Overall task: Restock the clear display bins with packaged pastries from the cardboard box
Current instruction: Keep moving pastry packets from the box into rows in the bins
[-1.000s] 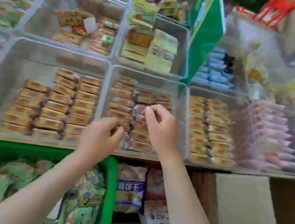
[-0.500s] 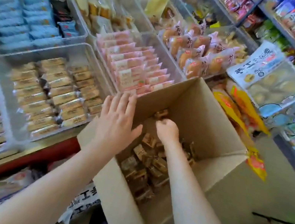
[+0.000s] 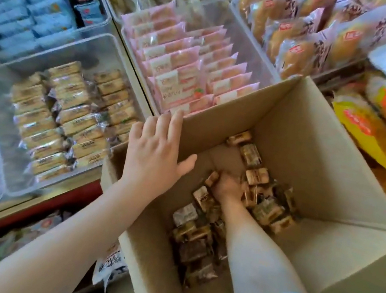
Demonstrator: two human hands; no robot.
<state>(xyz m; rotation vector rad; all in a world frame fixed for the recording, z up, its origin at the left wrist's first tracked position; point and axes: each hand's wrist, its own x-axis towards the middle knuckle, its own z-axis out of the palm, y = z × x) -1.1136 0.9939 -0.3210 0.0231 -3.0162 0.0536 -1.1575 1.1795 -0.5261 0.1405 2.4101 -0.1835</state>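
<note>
Far left, a clear bin [image 3: 57, 52] sits packed with rows of tan wrapped pastries [image 3: 70, 110], and just beside it another clear bin holds pink packets [image 3: 181, 72]. Moving across, the left hand [image 3: 154, 155] lies flat with fingers straight and spread on the near-left wall of the cardboard box [image 3: 313, 151], holding nothing. Now inside the box: the right hand [image 3: 227, 185] is down at the bottom, buried among the loose packaged pastries [image 3: 197, 239], fingers curled into the pile, though whether they actually grip a packet cannot be told.
</note>
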